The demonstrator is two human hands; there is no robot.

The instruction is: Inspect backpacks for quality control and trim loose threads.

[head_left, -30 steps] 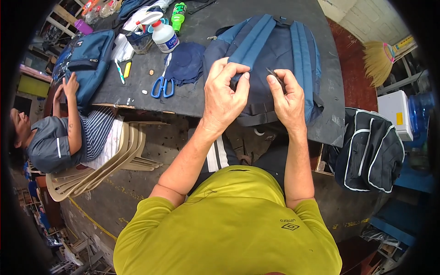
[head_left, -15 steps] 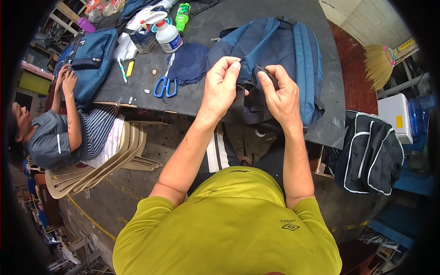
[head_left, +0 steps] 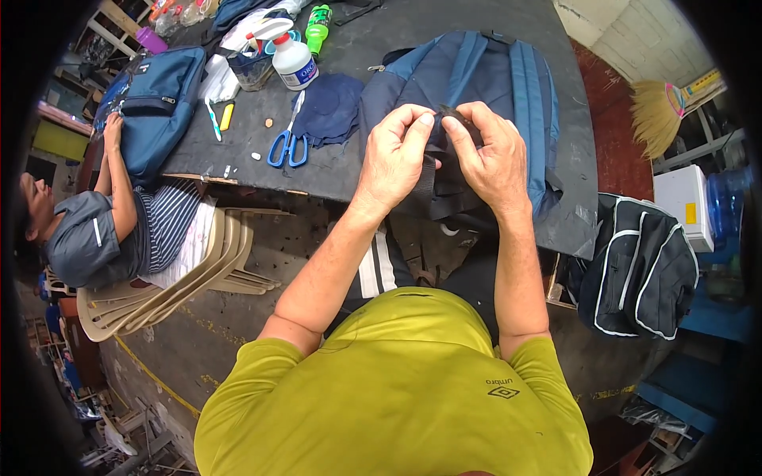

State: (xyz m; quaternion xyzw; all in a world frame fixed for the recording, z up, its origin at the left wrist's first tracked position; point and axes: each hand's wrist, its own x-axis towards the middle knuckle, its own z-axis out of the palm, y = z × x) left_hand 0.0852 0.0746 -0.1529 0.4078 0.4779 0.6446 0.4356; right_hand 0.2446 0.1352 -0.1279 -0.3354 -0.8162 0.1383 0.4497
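Observation:
A blue backpack [head_left: 464,75] lies on the dark table in front of me, its padded shoulder straps [head_left: 530,111] uppermost. My left hand [head_left: 394,155] is closed, thumb and forefinger pinching part of a dark strap at the bag's near side. Black webbing [head_left: 425,186] hangs below these fingers. Close beside it, my right hand [head_left: 494,155] is closed around a small dark object [head_left: 454,113], mostly hidden by the fingers, so its kind is unclear. The two thumbs nearly meet over the strap.
Left of the bag lie blue-handled scissors [head_left: 287,148], navy cloth [head_left: 329,107], a spray bottle [head_left: 294,63], a toothbrush [head_left: 213,120] and a yellow object [head_left: 227,117]. A co-worker [head_left: 95,226] handles another blue backpack [head_left: 163,103]. A black bag [head_left: 639,270] stands at right.
My hands have come together over the strap, and the raised blue strap has dropped back onto the bag. The co-worker's hands have moved lower against the other backpack.

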